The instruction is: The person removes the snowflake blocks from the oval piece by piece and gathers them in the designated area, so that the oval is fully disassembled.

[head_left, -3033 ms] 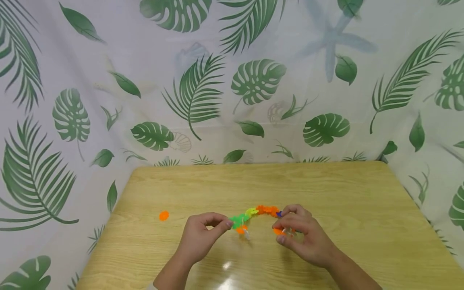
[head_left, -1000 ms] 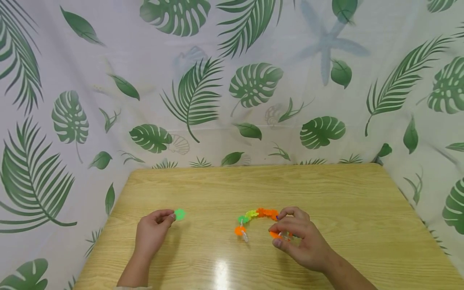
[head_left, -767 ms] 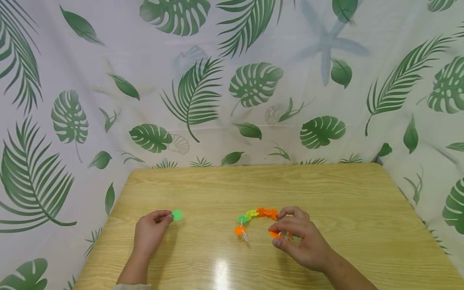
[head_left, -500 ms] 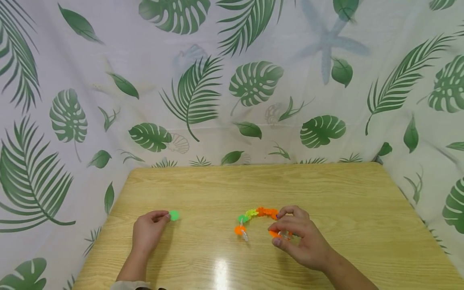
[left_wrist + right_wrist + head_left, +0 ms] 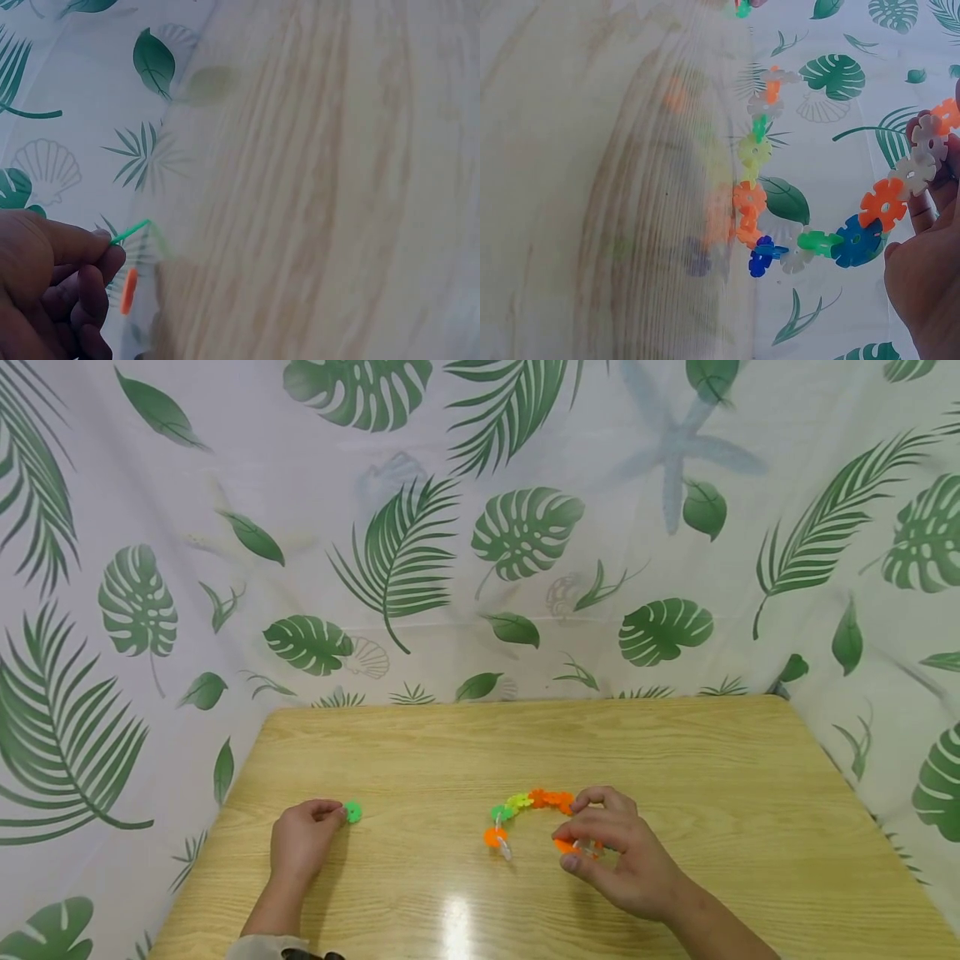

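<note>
A green flower-shaped disc (image 5: 353,812) is pinched between the thumb and forefinger of my left hand (image 5: 303,839), low over the left part of the table. The left wrist view shows this green disc (image 5: 131,231) edge-on, with an orange disc (image 5: 129,291) just below it. On the right, my right hand (image 5: 626,852) holds one end of a curved chain of linked flower discs (image 5: 537,798). In the right wrist view the chain (image 5: 883,205) runs through orange, blue, green, clear and yellow discs. Its far end has an orange disc (image 5: 495,837) and a clear one.
A wood-grain table (image 5: 420,752) spreads under both hands. White cloth (image 5: 450,552) printed with green leaves hangs at the back and both sides. Glare falls on the table's near middle.
My left hand has moved left from the chain with the green disc and dropped slightly lower. The loose orange disc on the left is now hidden in the head view. My right hand stays nearly still.
</note>
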Tool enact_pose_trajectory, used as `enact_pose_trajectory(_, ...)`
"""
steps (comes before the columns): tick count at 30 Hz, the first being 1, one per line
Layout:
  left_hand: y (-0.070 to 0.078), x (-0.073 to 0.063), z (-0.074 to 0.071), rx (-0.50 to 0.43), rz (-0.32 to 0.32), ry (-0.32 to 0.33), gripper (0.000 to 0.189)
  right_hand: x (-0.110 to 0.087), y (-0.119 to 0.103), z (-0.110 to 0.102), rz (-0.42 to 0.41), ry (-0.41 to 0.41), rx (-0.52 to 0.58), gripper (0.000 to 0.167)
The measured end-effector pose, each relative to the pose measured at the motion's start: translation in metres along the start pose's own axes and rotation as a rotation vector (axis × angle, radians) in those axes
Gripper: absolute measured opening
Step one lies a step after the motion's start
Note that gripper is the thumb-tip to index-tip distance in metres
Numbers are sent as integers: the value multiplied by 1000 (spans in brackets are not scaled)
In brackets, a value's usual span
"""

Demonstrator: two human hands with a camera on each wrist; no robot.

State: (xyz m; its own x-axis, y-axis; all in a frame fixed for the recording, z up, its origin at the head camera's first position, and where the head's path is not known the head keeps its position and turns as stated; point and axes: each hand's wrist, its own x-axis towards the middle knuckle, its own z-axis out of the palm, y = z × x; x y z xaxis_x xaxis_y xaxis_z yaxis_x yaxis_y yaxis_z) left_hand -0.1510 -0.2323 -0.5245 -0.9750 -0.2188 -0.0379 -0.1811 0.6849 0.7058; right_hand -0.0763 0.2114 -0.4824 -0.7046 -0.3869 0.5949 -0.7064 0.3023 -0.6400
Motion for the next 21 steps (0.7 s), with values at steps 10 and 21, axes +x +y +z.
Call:
enact_pose_trajectory(10,-6,5,0,108,26,15,26,0,0,0,2,-2,-3,39)
enact_pose_trajectory(21,-6,5,-2,138,34,22,26,1,-2,-1,10,-8,7,39)
